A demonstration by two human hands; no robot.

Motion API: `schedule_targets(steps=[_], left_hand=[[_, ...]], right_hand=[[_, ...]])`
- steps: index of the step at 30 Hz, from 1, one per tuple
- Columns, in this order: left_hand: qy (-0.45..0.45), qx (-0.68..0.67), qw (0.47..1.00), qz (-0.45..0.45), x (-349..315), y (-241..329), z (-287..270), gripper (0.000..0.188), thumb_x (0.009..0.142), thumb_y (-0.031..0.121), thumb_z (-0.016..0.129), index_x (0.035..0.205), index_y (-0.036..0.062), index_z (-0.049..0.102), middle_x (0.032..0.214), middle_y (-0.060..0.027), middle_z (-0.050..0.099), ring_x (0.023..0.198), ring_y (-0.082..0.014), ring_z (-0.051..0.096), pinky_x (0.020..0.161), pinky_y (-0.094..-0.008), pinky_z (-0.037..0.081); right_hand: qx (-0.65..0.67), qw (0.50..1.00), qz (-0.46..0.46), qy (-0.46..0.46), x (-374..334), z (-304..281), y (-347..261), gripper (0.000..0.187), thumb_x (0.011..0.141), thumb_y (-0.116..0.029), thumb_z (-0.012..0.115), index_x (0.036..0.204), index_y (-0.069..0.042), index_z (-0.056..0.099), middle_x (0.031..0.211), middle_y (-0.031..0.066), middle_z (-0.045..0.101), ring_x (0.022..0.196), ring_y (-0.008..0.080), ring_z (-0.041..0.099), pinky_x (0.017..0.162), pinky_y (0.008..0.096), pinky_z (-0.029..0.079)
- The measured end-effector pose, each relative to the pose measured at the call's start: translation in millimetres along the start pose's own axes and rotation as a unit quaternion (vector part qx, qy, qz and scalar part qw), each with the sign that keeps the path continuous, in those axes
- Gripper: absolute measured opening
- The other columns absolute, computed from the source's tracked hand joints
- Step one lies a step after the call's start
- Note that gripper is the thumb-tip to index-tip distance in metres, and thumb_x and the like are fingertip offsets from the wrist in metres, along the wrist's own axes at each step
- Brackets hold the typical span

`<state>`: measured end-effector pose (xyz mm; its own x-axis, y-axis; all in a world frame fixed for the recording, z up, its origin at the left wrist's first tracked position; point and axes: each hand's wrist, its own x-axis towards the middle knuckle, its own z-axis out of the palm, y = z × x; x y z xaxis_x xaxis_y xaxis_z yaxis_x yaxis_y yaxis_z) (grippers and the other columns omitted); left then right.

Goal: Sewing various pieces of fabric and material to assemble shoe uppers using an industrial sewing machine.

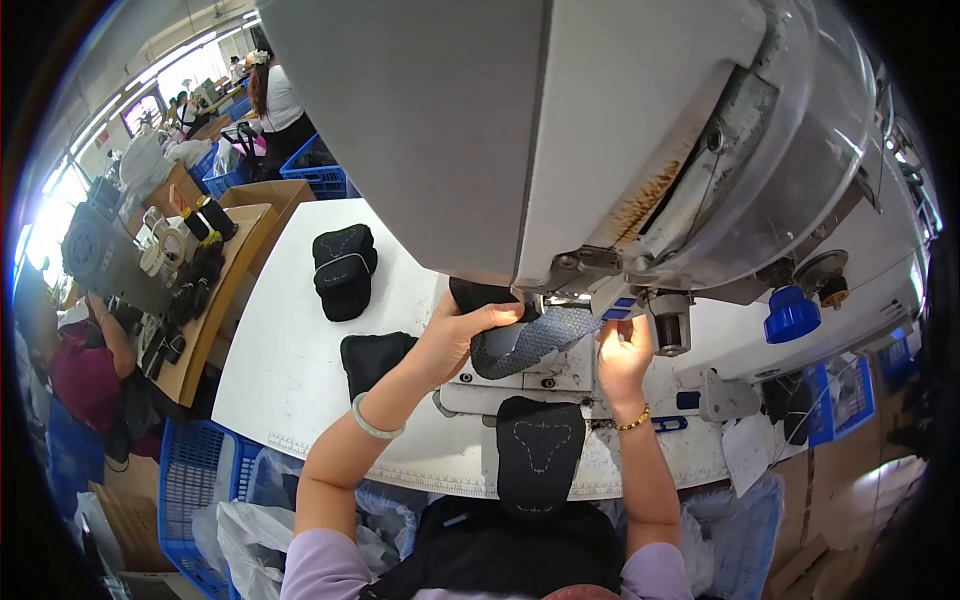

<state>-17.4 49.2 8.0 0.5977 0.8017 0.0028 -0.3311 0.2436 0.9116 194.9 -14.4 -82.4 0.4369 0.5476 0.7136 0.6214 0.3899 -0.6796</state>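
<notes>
The left hand (pixel 458 336) pinches a grey cloth (pixel 548 343) at the sewing machine (pixel 450 130); the right hand (pixel 625 358) bunches its fingers at the cloth's three o'clock, grip unclear. At six o'clock, a black piece (pixel 540 455) lies by the desk (pixel 285 360) edge.

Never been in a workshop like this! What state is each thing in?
Sewing machine: running or stopped, cannot tell.
White table: smudged near the machine.
Gray patterned piece: partly under the machine's head.
Left hand: thumb over the work, other fingers mostly hidden.
Right hand: fingers curled, grip unclear.
Banded black bundle: tied, lying on the table.
Middle black piece: lying down, partly hidden.
Front black piece: lying across the table's near edge.
</notes>
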Motion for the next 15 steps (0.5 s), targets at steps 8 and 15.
schedule_targets(steps=[8,15], left_hand=[[0.061,0.051,0.987,0.14,-19.7,-22.3,23.6,0.014,0.081,0.008,0.061,0.092,-0.0014,0.061,0.089,-0.0021,0.06,0.081,-0.0117,0.054,0.076,-0.0263,0.043],[0.17,0.028,0.961,0.219,-25.9,-36.6,57.4,0.013,0.085,0.007,0.059,0.095,-0.001,0.06,0.091,-0.0029,0.061,0.082,-0.0103,0.054,0.077,-0.0251,0.044]], right_hand=[[-0.072,0.984,-0.153,0.056,-2.7,-1.2,-15.1,0.013,0.081,0.003,0.061,0.089,-0.002,0.053,0.071,0.0029,0.053,0.056,0.0081,0.045,0.049,0.0212,0.036],[-0.094,0.953,-0.288,-0.012,1.6,-6.5,-48.3,0.033,0.073,-0.004,0.07,0.1,-0.004,0.052,0.095,0.0093,0.056,0.07,0.0144,0.05,0.047,0.0224,0.036]])
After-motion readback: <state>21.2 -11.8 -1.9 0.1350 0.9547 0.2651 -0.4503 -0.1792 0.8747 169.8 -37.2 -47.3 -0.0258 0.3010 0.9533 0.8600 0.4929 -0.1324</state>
